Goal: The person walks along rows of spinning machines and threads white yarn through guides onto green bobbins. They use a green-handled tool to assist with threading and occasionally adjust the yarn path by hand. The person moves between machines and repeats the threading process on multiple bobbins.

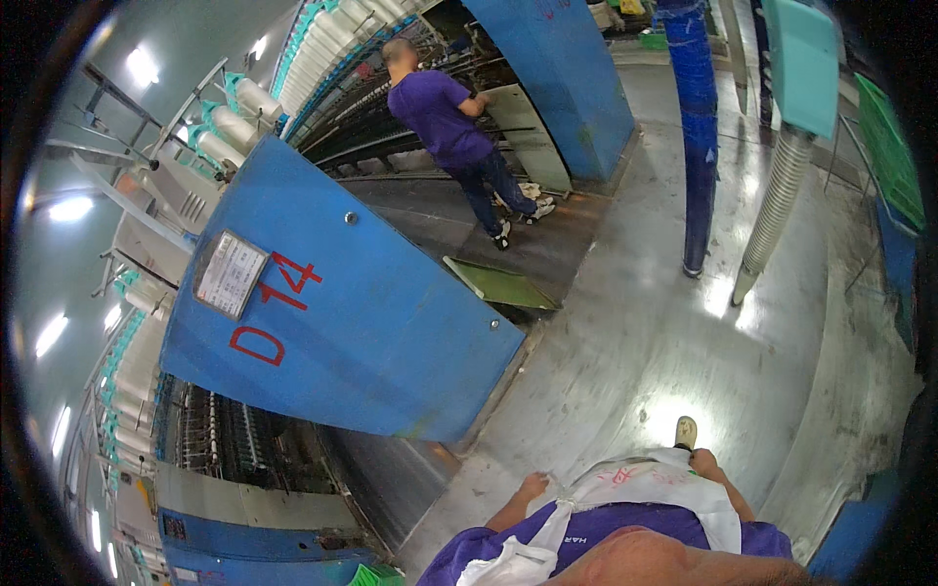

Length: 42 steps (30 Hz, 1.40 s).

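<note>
A white cloth apron [640,481] with red markings hangs in front of me over a purple shirt [625,527]. My left hand [532,485] is to the left of the apron and apart from it; its fingers are too small and blurred to read. At the apron's right front edge is my right hand [703,463], its fingers curled in. Whether it grips the cloth or something else is hidden. One shoe [687,432] of mine shows on the floor ahead of the apron.
A large blue machine end panel [342,303] stands at left, with rows of white yarn cones [230,127] behind. Between machines a person in purple [445,112] faces the equipment. A blue wrapped pipe [692,146] and a grey ribbed hose [777,200] hang over the grey floor [606,342]. Green crates [891,156] are at right.
</note>
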Available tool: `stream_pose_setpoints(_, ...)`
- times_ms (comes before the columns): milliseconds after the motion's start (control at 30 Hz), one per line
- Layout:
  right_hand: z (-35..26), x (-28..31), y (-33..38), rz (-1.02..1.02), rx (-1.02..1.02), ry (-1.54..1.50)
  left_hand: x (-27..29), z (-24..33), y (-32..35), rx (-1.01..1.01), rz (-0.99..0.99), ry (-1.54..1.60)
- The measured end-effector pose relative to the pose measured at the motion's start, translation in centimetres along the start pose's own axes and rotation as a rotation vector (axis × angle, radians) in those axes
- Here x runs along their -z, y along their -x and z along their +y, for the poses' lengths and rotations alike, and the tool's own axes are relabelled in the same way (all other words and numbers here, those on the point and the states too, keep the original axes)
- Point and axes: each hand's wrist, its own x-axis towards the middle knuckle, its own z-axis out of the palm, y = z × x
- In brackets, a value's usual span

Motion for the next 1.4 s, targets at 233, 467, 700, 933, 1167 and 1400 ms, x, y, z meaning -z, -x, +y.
stream_pose_setpoints(233,7.5,11.9,-9.1,0.005,0.098,0.185,-0.2,7.9,1.0,-0.376,-0.091,-0.694)
stream_pose_setpoints(467,12.8,21.4,-14.9,0.185,0.019,0.118,1.2,16.3,-6.5,0.226,0.183,0.28)
stream_pose_setpoints(700,12.2,19.3,-19.3,0.08,0.159,0.269,1.7,18.1,-7.0,-0.003,0.164,-0.043)
stream_pose_setpoints(933,3.4,16.0,-17.6,-0.172,0.315,0.145,-0.7,13.6,-5.0,-0.021,0.254,0.053)
stream_pose_setpoints(1167,2.0,17.1,-18.3,-0.242,0.378,0.26,-2.8,13.2,-2.7,-0.049,0.31,-0.054)
stream_pose_setpoints(1400,8.2,19.0,-22.2,-0.229,0.202,0.535,-5.5,13.7,2.4,-0.091,0.12,-0.506)
